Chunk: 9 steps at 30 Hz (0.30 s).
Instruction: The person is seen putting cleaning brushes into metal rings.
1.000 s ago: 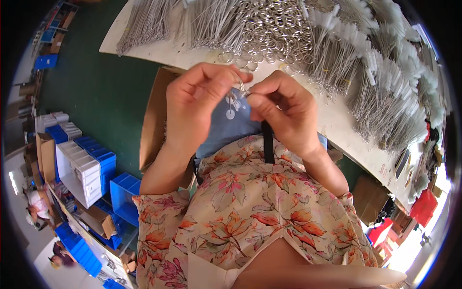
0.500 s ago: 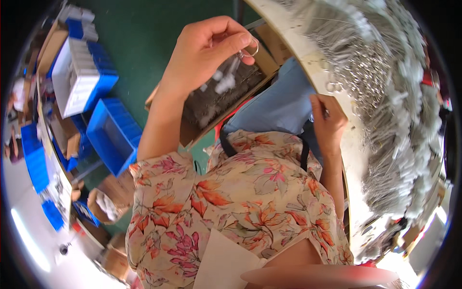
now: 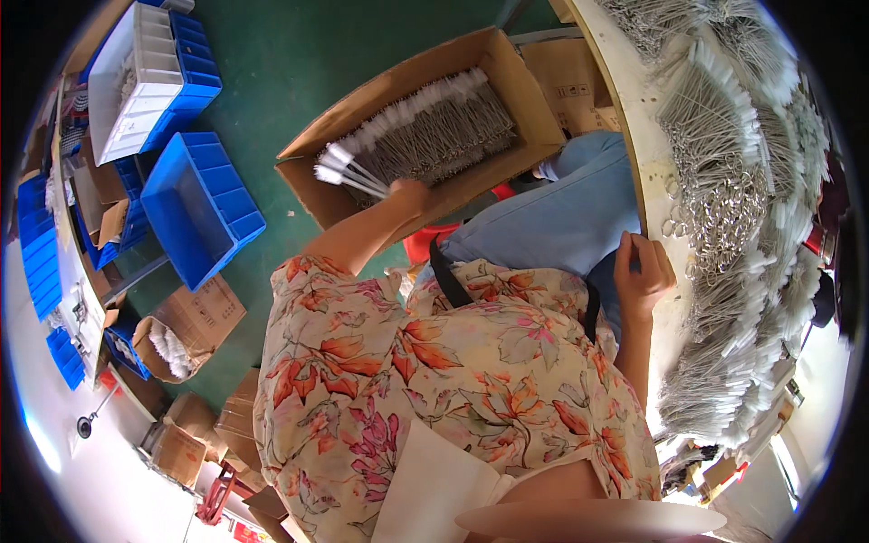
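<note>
My left hand (image 3: 413, 195) is closed around a small bunch of wire brushes (image 3: 348, 171), their white bristle ends pointing left. It is over the near edge of an open cardboard box (image 3: 398, 77). Rows of similar brushes (image 3: 434, 131) with white tips and thin metal stems lie inside that box. On the right, my right hand (image 3: 646, 274) has its fingers curled in by the table's edge; what they hold, if anything, is hidden. Beside it on the pale table (image 3: 654, 172) lie metal rings (image 3: 674, 213) and a large heap of ringed wire brushes (image 3: 720, 136).
Blue plastic bins (image 3: 204, 213) and a white bin (image 3: 145, 90) stand at the left. Below them is a cardboard box (image 3: 195, 330) with white material in it. Another carton (image 3: 570, 81) sits under the table edge. My legs (image 3: 552, 199) are between box and table.
My left hand has come down from in front of me to the box, carrying the brushes. My right hand stays near the table's edge. The view has shifted, showing more of the box.
</note>
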Motion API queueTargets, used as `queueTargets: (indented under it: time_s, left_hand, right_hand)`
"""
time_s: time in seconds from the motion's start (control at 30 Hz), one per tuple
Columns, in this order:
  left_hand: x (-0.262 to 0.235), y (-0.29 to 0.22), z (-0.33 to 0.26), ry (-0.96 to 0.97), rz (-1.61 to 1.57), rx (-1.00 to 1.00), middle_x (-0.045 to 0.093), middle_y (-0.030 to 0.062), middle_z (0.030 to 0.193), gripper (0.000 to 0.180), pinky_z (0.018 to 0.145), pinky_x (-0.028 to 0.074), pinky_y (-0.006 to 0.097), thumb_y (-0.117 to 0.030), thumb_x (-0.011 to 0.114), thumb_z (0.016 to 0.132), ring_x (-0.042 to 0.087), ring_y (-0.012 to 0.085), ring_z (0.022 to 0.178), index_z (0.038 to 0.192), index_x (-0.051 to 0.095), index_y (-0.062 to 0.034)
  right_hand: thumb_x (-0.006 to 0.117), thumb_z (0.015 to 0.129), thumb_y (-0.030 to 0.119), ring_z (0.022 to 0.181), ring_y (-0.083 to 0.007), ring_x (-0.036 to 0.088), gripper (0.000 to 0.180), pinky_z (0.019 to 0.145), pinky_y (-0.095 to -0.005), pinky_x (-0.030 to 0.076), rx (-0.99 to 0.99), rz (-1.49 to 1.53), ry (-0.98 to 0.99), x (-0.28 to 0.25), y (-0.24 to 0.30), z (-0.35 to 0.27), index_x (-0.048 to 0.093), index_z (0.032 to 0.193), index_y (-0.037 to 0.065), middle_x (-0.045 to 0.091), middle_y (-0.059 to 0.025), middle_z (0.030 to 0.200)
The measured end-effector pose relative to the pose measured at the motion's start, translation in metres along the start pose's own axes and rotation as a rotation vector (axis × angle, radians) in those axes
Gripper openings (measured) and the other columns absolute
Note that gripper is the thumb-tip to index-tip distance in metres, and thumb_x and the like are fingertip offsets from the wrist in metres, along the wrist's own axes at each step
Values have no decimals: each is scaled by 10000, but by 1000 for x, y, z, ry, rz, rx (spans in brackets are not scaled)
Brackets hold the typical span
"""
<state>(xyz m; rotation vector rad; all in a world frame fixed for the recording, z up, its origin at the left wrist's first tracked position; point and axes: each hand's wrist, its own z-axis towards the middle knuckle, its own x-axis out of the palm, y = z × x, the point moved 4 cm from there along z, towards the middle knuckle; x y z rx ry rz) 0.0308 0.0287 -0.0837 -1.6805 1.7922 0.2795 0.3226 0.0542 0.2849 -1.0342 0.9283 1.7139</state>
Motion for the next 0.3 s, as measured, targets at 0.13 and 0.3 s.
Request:
queueTargets:
  time_s: [0.13,0.3]
  left_hand:
    - [61,58,-12,-53,225,-159,603,137,1122,313,807,491,387,-193,497,815,597,261,1021,1074,635,-83]
    - [61,69,-15,118,-231,-366,482,155,1285,388,999,345,415,-190,512,817,474,283,1185,1189,558,-90]
  right_hand:
    - [693,719,66,436,-153,497,89,407,-274,369,26,-11,-7,4,0,1,609,693,80,507,-9,539]
    - [675,756,63,480,-142,527,49,433,-279,401,231,84,92,2,0,5,628,743,70,553,-47,595]
